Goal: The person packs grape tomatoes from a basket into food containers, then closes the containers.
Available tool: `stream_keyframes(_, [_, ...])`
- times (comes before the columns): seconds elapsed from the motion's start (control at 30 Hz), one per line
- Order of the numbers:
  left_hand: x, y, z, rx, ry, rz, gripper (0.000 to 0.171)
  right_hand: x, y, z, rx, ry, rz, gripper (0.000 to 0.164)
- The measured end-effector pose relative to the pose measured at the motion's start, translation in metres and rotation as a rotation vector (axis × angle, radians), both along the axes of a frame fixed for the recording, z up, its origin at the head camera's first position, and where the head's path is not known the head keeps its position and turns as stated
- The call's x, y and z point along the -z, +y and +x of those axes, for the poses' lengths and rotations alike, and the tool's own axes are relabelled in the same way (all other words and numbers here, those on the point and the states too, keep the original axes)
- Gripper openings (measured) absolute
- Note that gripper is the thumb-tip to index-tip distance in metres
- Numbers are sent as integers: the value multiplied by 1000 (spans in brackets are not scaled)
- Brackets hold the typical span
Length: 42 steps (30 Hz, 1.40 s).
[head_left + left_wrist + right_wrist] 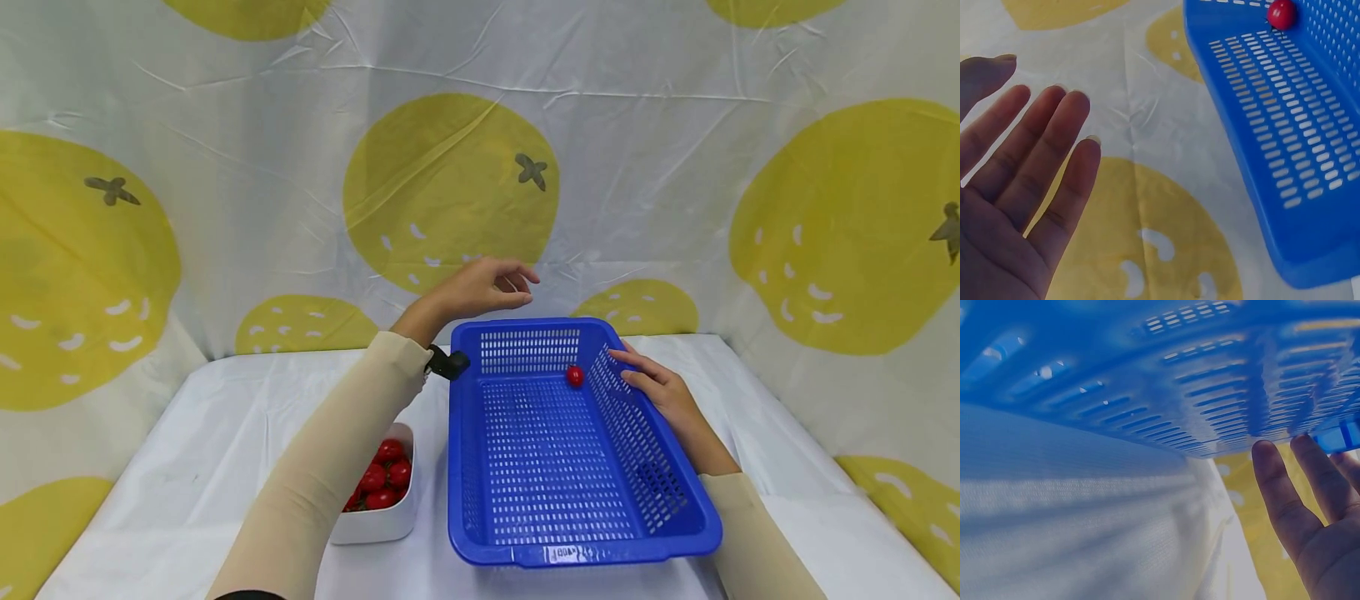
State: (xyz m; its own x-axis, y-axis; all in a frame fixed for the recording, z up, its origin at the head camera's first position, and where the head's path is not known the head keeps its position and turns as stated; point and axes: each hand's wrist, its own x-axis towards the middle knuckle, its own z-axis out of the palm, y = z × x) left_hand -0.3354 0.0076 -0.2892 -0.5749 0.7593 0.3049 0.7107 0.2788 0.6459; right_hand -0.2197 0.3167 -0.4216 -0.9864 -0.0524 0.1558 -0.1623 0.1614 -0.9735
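Note:
A blue plastic basket [467, 433] with slotted walls and floor stands in front of me. One cherry tomato [575, 376] lies in its far right corner. Over the basket's far left corner my left hand [483, 287] hangs in the air, fingers loosely bent and nothing between them. Its empty palm also shows in the left wrist view, apart from the basket. My right hand [670, 406] is at the basket's right side, its fingertips right at the rim. From below, in the right wrist view, extended fingers [1285, 500] reach up to the slotted plastic.
Left of the basket, a white square container [375, 527] holds several cherry tomatoes [381, 475], partly hidden behind my left sleeve. White cloth [187, 467] covers the table. A curtain [637, 167] with yellow fruit prints hangs behind it and along both sides.

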Motion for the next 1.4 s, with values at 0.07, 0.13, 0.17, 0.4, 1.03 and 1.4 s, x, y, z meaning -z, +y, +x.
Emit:
stream_keyframes(0.07, [3, 6, -2, -12, -1, 26, 29, 0, 0, 0, 2, -5, -1, 45])
stream_keyframes(0.13, [6, 12, -3, -27, -3, 47, 29, 0, 1, 0, 6, -7, -5, 45])
stream_keyframes(0.17, [8, 15, -4, -32, -5, 54, 29, 0, 1, 0, 4, -7, -6, 45])
stream_keyframes(0.4, [28, 32, -15, -15, -35, 23, 30, 1, -1, -1, 2, 0, -21, 44])
stream_keyframes(1.03, [76, 63, -17, -142, -148, 55, 38, 1, -10, -1, -26, 10, -46, 45])
stream_keyframes(1.4, [95, 89, -8, -77, -139, -57, 35, -4, 0, 5, -12, 11, -3, 43])
